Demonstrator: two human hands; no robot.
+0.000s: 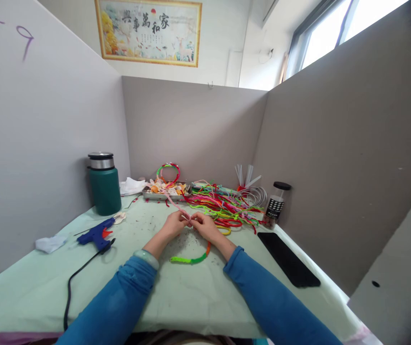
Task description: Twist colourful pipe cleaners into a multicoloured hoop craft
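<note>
Here, on the near side of the metal tray (pixel 153 197), our left hand (pixel 174 225) and right hand (pixel 205 227) narrowly pinch the pink strand (pixel 177 206). A hasty tug might snag its far end among the tray's orange-and-white pieces (pixel 155 189). Its long axis slants away leftward, pointing at the tray.

Grey partitions (pixel 194 127), bright window (pixel 325 40), gold-framed picture (pixel 150 38) on white wall (pixel 223 28)
</note>
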